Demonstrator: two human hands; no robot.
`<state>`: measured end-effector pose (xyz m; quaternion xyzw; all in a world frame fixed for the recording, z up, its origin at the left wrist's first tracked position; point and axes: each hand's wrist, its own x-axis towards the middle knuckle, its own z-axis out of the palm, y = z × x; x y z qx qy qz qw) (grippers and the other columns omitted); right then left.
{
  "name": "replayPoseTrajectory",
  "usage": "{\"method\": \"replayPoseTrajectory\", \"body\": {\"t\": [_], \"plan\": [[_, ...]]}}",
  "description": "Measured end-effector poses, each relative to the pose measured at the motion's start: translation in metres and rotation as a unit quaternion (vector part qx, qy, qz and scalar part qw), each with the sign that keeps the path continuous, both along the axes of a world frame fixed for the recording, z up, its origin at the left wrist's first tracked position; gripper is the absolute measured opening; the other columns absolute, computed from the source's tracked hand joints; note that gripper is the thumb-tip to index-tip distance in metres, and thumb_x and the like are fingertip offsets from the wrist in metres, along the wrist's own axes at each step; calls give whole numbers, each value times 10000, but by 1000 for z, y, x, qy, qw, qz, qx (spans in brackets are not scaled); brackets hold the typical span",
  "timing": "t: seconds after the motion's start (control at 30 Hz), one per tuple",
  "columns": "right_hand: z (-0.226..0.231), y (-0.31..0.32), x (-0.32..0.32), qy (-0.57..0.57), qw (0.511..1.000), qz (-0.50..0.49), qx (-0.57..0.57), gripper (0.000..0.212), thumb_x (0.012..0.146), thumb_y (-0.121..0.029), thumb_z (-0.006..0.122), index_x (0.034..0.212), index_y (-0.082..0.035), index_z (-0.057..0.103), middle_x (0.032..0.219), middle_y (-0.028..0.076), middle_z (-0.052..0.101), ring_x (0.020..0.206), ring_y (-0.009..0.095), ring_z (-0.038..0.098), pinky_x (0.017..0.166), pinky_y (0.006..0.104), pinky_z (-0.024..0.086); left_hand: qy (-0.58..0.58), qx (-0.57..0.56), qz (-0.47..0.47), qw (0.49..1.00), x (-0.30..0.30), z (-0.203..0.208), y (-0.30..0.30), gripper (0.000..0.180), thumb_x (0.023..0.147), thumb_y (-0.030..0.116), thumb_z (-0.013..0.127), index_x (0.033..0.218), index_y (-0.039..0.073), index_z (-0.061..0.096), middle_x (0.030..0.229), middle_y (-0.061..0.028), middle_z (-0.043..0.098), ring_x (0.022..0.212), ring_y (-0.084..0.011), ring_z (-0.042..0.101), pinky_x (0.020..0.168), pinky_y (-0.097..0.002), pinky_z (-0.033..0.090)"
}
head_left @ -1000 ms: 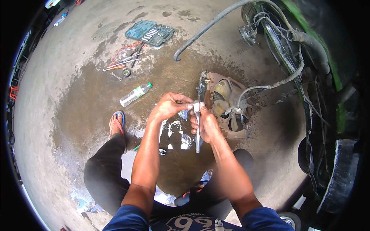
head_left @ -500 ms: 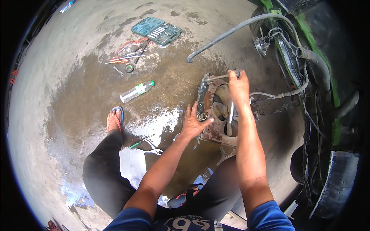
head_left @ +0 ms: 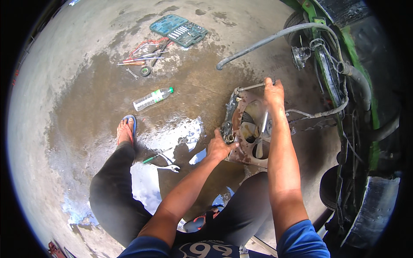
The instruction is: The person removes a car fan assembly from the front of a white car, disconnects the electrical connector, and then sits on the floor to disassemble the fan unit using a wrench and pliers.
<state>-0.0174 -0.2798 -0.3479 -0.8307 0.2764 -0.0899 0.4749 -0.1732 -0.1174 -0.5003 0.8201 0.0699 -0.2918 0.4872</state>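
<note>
A dirty, rusty-brown radiator with a fan shroud (head_left: pixel 246 158) lies on the wet floor before me, fan blades (head_left: pixel 248 130) showing in its opening. My left hand (head_left: pixel 220 147) grips its near left edge beside the filler neck, thumb stretched over the top and fingers curled down the side. At the far end my right hand (head_left: pixel 274 92) closes on the head of a socket wrench (head_left: pixel 264 122). A thin extension bar (head_left: pixel 251 87) runs left from that hand to the radiator's far left corner. The wrench's handle passes partly behind my wrist, over the fan.
Pliers (head_left: pixel 168 167) and a green-handled screwdriver (head_left: pixel 157 155) lie by a puddle. A plastic bottle (head_left: pixel 150 99), tape roll (head_left: pixel 145 71), small wrench (head_left: pixel 132 74), loose tools and an open socket case (head_left: pixel 187 35) are farther off. A vehicle's green frame (head_left: pixel 374 142) and hanging hose (head_left: pixel 275 38) stand right.
My right hand has shifted slightly right with the socket wrench. My left fingers, spread before, now curl round the radiator's edge. The view has moved a little.
</note>
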Motion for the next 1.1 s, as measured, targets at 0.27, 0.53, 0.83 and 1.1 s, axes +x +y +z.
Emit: {"method": "replayPoseTrajectory", "body": {"t": [0.27, 0.53, 0.83, 1.1], "plan": [[-1, 0, -1, 8, 999, 30, -43, 619, 972, -319, 621, 1393, 103, 450, 751, 121, 582, 484, 186, 510, 399, 349, 412, -6, 12, 14, 1000, -4, 7, -9, 1184, 721, 616, 865, 1437, -113, 267, 1154, -380, 649, 1120, -475, 652, 978, -470, 528], [-5, -3, 6, 37, 997, 30, 52, 641, 977, -324, 595, 1435, 85, 410, 776, 87, 556, 529, 149, 486, 394, 321, 365, -2, 37, -9, 999, -7, -3, -10, 1412, 725, 676, 831, 1510, -228, 84, 1215, -389, 627, 1163, -451, 644, 1005, -428, 525], [-5, 7, 5, 47, 996, 55, 46, 690, 980, -328, 626, 1483, 70, 371, 789, 83, 550, 522, 139, 471, 405, 311, 363, 32, 6, 10, 999, -11, 11, -13, 1255, 740, 598, 860, 1469, -185, 203, 1205, -384, 631, 1153, -448, 650, 992, -427, 531], [4, 21, 8, 94, 973, 47, 205, 468, 993, -249, 631, 1306, 8, 397, 696, 19, 455, 476, 96, 390, 401, 288, 331, 16, -65, 89, 994, -23, 4, -19, 1088, 707, 485, 925, 1361, -106, 289, 1202, -392, 613, 1165, -492, 623, 1015, -460, 501]]}}
